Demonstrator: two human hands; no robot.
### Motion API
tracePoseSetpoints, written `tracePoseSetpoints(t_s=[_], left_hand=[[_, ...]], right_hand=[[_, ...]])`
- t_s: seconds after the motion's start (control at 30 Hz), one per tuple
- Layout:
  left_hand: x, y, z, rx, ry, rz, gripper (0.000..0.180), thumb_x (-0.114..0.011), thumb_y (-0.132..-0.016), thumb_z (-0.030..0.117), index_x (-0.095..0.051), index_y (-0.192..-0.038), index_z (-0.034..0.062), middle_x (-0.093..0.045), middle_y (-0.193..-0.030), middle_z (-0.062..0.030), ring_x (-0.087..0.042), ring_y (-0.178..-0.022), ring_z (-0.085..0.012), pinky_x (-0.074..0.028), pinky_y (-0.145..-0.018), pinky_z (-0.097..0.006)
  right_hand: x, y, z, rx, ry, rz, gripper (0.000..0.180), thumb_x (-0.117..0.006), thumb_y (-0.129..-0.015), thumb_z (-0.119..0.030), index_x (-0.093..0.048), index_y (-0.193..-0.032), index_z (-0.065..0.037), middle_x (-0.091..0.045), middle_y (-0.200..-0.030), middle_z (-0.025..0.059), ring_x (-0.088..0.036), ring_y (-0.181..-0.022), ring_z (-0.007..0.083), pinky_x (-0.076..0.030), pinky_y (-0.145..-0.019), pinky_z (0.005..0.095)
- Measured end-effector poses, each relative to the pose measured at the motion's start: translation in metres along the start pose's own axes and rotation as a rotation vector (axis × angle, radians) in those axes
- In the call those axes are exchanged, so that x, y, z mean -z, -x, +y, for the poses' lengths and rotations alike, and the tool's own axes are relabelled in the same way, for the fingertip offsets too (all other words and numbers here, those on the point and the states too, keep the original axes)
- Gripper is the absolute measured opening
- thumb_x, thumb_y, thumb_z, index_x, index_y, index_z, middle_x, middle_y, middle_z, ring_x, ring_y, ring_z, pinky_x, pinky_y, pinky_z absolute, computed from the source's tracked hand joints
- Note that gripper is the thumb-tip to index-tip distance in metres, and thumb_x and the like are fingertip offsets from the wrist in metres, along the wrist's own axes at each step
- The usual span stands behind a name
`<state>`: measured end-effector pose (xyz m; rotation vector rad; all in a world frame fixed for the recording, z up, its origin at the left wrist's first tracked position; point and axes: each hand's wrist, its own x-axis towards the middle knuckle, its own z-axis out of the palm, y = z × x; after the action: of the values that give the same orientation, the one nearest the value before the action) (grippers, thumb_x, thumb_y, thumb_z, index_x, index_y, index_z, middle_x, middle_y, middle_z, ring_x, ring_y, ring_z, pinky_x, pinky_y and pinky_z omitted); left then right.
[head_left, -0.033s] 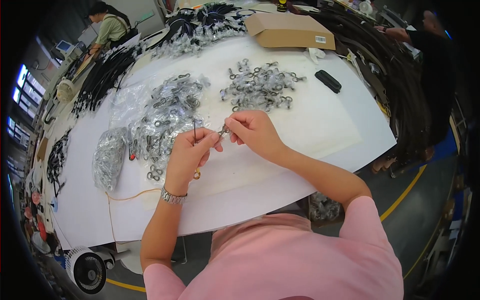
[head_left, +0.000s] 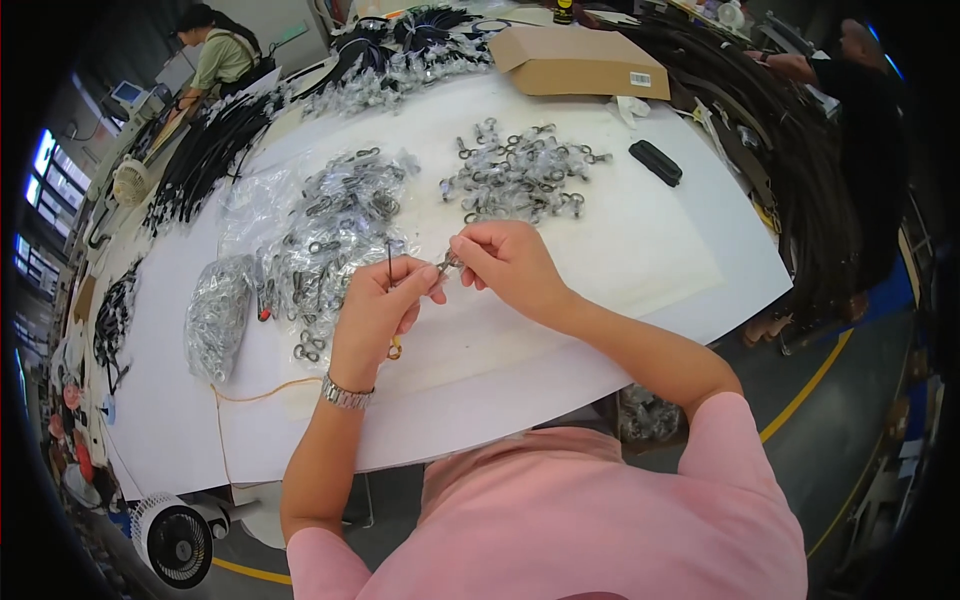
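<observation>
Between both hands is a small dark metal clasp (head_left: 447,262), wrapped partly in clear plastic. My left hand (head_left: 392,300) pinches its left end and my right hand (head_left: 508,268) pinches the other, fingertips close together. A thin dark rod (head_left: 389,262) sticks up from my left hand, and a yellow-orange loop (head_left: 395,348) shows below it; whether they are one tool I cannot tell. Left of the hands lies a heap of plastic-wrapped clasps (head_left: 345,215) on a clear bag. Beyond my right hand is a second pile of clasps (head_left: 525,170).
A full clear plastic bag (head_left: 218,315) stands at the left, near a brown cord (head_left: 270,392). A cardboard box (head_left: 580,62) and a black case (head_left: 656,162) lie farther back. Dark straps (head_left: 215,150) line the table's edge. A fan (head_left: 178,540) is at lower left; two people work nearby.
</observation>
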<state>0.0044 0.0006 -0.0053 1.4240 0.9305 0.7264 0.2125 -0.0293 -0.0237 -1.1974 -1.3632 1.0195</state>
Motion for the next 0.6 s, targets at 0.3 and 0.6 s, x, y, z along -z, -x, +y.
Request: tracePoseSetpoints(t_s=[0.3,0.6], left_hand=[[-0.001,-0.002,-0.006,0.103,0.193,-0.158,0.022,-0.062,-0.105,0.019,-0.07,-0.109,-0.0013,-0.071,-0.085,-0.0055,-0.041,-0.049,-0.0016,-0.029,-0.043,-0.019],[-0.003,0.003,-0.004,0.014,0.147,-0.083,0.022,-0.06,-0.106,0.017,-0.07,-0.111,-0.0023,-0.068,-0.084,-0.0029,-0.041,-0.05,-0.0013,-0.029,-0.045,-0.019]], right_hand=[[0.004,0.002,-0.005,0.298,0.406,0.062,0.027,-0.065,-0.102,-0.02,-0.068,-0.082,-0.001,-0.06,-0.061,0.0021,-0.06,-0.057,0.0076,-0.043,-0.052,0.0259],[-0.005,-0.005,0.0,-0.185,-0.206,-0.135,0.03,-0.066,-0.103,-0.036,-0.073,-0.105,-0.006,-0.07,-0.089,0.0011,-0.063,-0.078,0.0074,-0.051,-0.065,0.0234]])
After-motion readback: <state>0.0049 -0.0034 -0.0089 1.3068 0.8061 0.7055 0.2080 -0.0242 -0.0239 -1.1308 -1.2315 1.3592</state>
